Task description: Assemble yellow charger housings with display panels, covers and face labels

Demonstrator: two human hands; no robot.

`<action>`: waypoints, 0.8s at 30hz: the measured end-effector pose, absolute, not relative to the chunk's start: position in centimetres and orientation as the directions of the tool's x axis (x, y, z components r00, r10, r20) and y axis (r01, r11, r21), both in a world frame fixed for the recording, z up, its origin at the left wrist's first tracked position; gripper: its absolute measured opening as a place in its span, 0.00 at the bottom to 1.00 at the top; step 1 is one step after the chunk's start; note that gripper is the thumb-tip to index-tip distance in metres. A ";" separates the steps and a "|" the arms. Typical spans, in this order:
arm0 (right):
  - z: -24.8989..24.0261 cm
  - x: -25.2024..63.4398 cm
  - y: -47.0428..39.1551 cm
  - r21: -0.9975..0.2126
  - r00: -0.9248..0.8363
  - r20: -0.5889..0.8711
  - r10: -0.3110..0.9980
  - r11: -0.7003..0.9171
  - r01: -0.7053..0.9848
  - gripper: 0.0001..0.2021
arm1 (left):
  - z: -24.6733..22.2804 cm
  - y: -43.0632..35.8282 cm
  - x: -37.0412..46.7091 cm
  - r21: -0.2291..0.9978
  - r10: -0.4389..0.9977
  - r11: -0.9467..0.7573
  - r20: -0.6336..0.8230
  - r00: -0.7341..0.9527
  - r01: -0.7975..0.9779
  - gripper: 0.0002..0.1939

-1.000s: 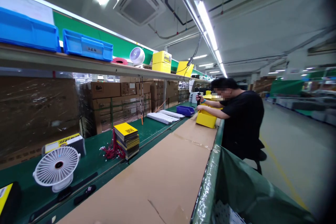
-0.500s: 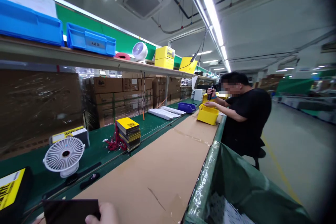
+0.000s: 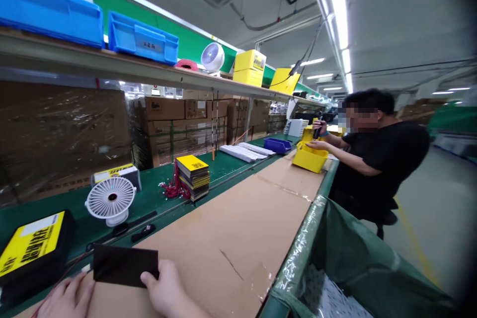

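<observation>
The right hand [image 3: 166,285] grips a dark card [image 3: 124,264] by its right edge, thumb pressed on the face. The card is over the near end of a brown cardboard sheet [image 3: 223,238]; whether it touches the sheet I cannot tell. The left hand [image 3: 67,295] is just beside the card's lower left corner, fingers slightly spread, a thin red wire running past it; whether it holds anything I cannot tell. Just beyond the card, a small black object [image 3: 143,233] lies by the sheet's edge. Left of the card is a black box [image 3: 33,248] with a yellow label, and behind the card a white fan [image 3: 112,201] stands on the green bench [image 3: 149,194]. Farther along are a bundle of red wires [image 3: 175,186] touching a stack [image 3: 192,176] with a yellow top, then white strips [image 3: 244,151] and a blue bin [image 3: 278,145]. At the sheet's far end, a co-worker [image 3: 380,154] in black leans over a yellow box [image 3: 310,157], holding a dark tool [image 3: 317,129]. Above the bench, a shelf [image 3: 145,70] carries blue crates [image 3: 143,42].
</observation>
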State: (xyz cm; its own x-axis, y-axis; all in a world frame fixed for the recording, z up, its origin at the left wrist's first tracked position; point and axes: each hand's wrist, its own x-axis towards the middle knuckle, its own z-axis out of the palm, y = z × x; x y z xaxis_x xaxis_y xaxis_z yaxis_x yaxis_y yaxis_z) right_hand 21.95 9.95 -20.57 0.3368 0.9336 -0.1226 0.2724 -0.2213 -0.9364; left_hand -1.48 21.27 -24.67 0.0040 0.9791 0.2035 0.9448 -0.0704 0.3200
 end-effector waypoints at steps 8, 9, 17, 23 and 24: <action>-20.0 21.8 10.3 -0.927 0.304 -0.027 0.952 -0.137 0.348 0.16 | -23.2 20.2 -1.0 0.303 0.982 -0.098 0.182 0.044 0.948 0.27; -20.1 21.8 10.4 -0.926 0.293 -0.011 0.956 -0.121 0.358 0.16 | -22.9 19.9 -0.8 0.303 0.982 -0.096 0.183 0.041 0.948 0.26; -21.0 22.2 11.5 -0.913 0.163 0.101 0.981 0.027 0.407 0.17 | -21.8 18.5 -0.6 0.339 0.978 -0.060 0.210 -0.013 0.939 0.23; -21.1 22.0 12.1 -0.913 0.131 0.101 0.986 0.039 0.406 0.18 | -21.3 18.0 -0.7 0.387 0.972 -0.074 0.236 -0.021 0.919 0.23; -21.0 21.9 12.1 -0.914 0.130 0.099 0.986 0.039 0.404 0.18 | -21.2 18.0 -0.8 0.394 0.971 -0.081 0.237 -0.016 0.916 0.23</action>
State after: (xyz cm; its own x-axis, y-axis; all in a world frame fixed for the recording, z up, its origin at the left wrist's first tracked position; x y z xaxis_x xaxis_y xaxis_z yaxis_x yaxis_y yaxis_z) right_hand 21.95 12.12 -21.04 0.1303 0.9865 0.0992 0.4043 0.0385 -0.9138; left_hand -0.77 17.98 -21.23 -0.0160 0.9713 0.2371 0.9156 -0.0810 0.3937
